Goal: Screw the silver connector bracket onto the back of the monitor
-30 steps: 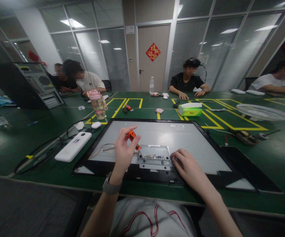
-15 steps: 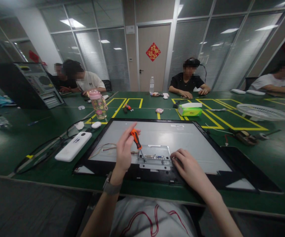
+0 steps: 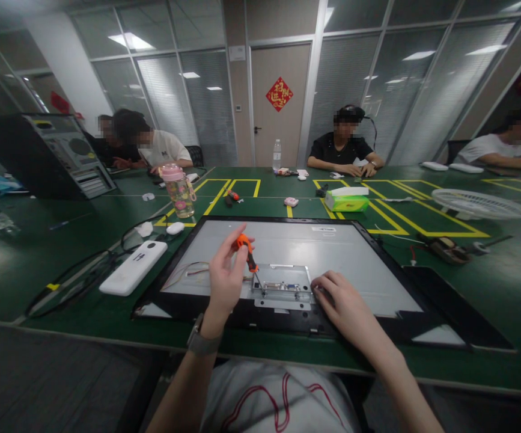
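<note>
A monitor (image 3: pixel 354 258) lies face down on the green table, its grey back panel showing inside a black frame. Near its front edge sits a metal connector plate (image 3: pixel 282 287). My left hand (image 3: pixel 224 279) is closed on an orange-handled screwdriver (image 3: pixel 246 248), held nearly upright with its tip at the plate's left end. My right hand (image 3: pixel 344 307) rests on the monitor at the right end of the plate, fingers curled and pressing down, holding nothing I can make out.
A white oblong device (image 3: pixel 133 266) and black cables (image 3: pixel 75 273) lie to the left. Behind are a pink-lidded bottle (image 3: pixel 178 190), a green tissue box (image 3: pixel 347 199), a fan grille (image 3: pixel 481 204) and a computer case (image 3: pixel 62 153). Other people sit across the table.
My left hand has turned the screwdriver between its fingers, the handle shifting slightly while the tip stays at the plate. My right hand has not moved.
</note>
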Action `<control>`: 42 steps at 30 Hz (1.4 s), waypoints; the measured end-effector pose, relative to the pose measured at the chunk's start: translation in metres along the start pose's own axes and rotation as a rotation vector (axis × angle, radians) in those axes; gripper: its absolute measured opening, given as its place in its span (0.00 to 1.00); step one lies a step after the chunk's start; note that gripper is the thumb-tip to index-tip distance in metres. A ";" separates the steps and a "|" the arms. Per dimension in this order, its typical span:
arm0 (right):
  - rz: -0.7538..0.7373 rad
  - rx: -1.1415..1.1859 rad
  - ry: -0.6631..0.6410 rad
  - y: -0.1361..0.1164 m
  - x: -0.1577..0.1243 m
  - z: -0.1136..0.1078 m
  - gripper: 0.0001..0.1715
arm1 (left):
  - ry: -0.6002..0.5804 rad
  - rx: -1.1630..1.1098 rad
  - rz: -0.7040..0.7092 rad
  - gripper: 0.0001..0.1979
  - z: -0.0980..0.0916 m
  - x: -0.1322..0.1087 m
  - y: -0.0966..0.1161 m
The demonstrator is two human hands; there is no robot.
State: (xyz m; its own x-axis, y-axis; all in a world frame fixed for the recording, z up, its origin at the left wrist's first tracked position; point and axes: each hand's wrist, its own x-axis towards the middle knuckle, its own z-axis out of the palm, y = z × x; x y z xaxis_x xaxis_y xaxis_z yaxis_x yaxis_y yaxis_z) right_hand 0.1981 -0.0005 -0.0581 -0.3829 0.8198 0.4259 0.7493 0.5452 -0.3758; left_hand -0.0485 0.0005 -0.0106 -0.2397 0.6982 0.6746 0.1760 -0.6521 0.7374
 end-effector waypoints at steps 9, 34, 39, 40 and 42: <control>0.010 -0.001 -0.032 -0.001 0.001 -0.001 0.12 | 0.021 -0.024 -0.039 0.18 -0.001 0.002 0.003; 0.020 -0.010 -0.039 -0.002 0.001 -0.002 0.11 | 0.044 -0.158 -0.107 0.16 -0.003 0.003 0.000; 0.019 -0.008 -0.038 -0.001 0.001 -0.002 0.11 | 0.030 -0.096 -0.041 0.14 -0.002 0.004 0.002; 0.019 -0.008 -0.042 -0.001 0.001 -0.002 0.11 | 0.012 -0.143 -0.074 0.16 -0.002 0.004 0.002; 0.018 -0.007 -0.047 -0.001 0.001 -0.002 0.11 | -0.016 -0.223 -0.127 0.18 -0.002 0.003 0.001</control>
State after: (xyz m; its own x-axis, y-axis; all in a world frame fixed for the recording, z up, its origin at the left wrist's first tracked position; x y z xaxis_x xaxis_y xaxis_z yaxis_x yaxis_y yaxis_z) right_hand 0.1980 -0.0004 -0.0559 -0.3946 0.8368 0.3796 0.7597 0.5295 -0.3774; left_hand -0.0509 0.0016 -0.0077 -0.2313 0.7818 0.5791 -0.0695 -0.6070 0.7916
